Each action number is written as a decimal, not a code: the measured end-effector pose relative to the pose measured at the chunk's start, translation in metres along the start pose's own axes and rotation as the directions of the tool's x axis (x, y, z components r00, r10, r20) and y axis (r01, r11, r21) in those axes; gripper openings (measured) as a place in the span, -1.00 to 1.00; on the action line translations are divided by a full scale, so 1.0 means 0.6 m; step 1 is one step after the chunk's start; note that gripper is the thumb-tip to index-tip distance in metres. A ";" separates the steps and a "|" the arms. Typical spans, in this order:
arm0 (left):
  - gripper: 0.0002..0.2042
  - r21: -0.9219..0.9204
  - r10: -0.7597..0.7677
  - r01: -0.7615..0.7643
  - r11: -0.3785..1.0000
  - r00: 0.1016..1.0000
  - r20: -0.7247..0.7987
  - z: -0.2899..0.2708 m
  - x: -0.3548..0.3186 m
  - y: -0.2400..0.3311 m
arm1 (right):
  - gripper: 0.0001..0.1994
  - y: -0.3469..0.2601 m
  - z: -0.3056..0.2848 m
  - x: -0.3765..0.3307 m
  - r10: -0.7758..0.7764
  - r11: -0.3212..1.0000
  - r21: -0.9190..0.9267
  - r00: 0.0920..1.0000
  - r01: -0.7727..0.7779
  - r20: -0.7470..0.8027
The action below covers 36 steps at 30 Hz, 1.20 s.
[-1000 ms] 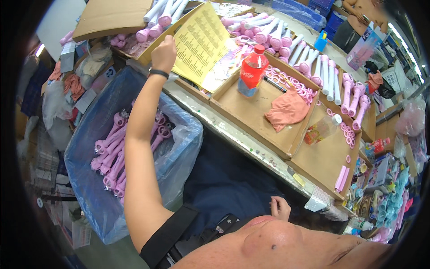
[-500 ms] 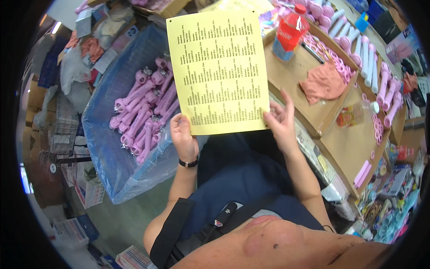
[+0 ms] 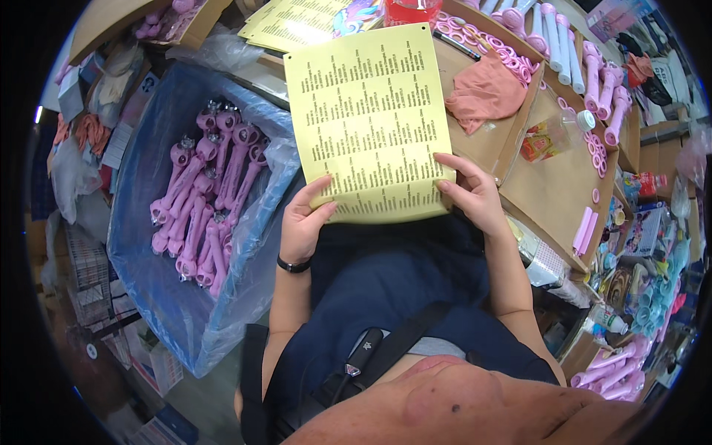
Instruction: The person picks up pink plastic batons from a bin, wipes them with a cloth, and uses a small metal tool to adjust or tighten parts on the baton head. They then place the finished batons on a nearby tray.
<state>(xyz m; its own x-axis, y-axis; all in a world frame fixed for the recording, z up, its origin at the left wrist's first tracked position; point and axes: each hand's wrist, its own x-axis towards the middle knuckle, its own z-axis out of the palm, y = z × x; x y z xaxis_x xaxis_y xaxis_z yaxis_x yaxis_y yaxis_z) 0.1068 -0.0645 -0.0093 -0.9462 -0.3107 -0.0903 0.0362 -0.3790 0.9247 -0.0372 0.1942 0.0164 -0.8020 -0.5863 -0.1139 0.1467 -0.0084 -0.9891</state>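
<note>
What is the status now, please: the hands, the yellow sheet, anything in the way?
Left hand and right hand both grip yellow sheet at its bottom edge. Sheet upright over the lap, printed side up. Nothing blocking; bin of pink toys to the left.

Yellow sheet (image 3: 368,122) now lower, nearer the lap, in both hands.

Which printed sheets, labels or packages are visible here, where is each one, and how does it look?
Yellow sheet: held over the lap by left hand and right hand; rectangular, columns of small black print.
Second yellow sheet: top, behind the first; same look.
Small bottle: lying on the cardboard tray, right; clear, white cap, colourful label.
Blue plastic bag: left, lining a bin of pink toys.
</note>
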 end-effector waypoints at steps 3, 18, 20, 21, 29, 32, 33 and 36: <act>-0.57 0.001 0.016 -0.016 1.000 1.000 -0.011 0.002 0.000 -0.002 | -0.61 -0.010 0.011 -0.010 -0.088 0.996 0.020 0.995 0.089 -0.052; -0.53 0.588 0.349 -0.782 0.206 0.620 0.703 0.169 0.039 0.082 | -0.64 -0.097 0.058 -0.065 -0.564 0.619 -0.578 0.813 0.531 0.143; -0.59 0.556 0.359 -0.804 0.211 0.593 0.721 0.177 0.042 0.090 | -0.64 -0.111 0.051 -0.066 -0.625 0.517 -0.658 0.767 0.547 0.147; -0.62 0.547 0.364 -0.812 0.206 0.582 0.727 0.180 0.043 0.095 | -0.64 -0.119 0.049 -0.064 -0.674 0.444 -0.689 0.720 0.573 0.165; -0.77 0.537 0.344 -0.811 0.232 0.585 0.735 0.159 0.031 0.169 | -0.80 -0.163 0.056 -0.024 -0.734 0.341 -0.495 0.555 0.799 0.391; -0.78 0.588 0.325 -0.793 0.158 0.604 0.727 0.128 0.013 0.228 | -0.82 -0.183 0.054 -0.027 -0.803 0.329 -0.468 0.504 0.820 0.319; -0.77 0.620 0.279 -0.770 0.152 0.635 0.720 0.117 0.002 0.252 | -0.82 -0.189 0.053 -0.030 -0.824 0.328 -0.466 0.490 0.822 0.285; -0.80 0.688 0.249 -0.720 0.086 0.685 0.685 0.094 -0.031 0.306 | -0.85 -0.203 0.046 -0.042 -0.862 0.376 -0.406 0.476 0.832 0.177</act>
<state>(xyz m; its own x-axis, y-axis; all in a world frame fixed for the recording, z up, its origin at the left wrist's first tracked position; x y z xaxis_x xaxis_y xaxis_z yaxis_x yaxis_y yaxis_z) 0.1127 -0.0792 0.1831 -0.8592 0.2903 0.4214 0.4632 0.7910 0.3996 -0.0187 0.1876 0.1421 -0.4058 -0.4149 0.8144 -0.8478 -0.1620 -0.5050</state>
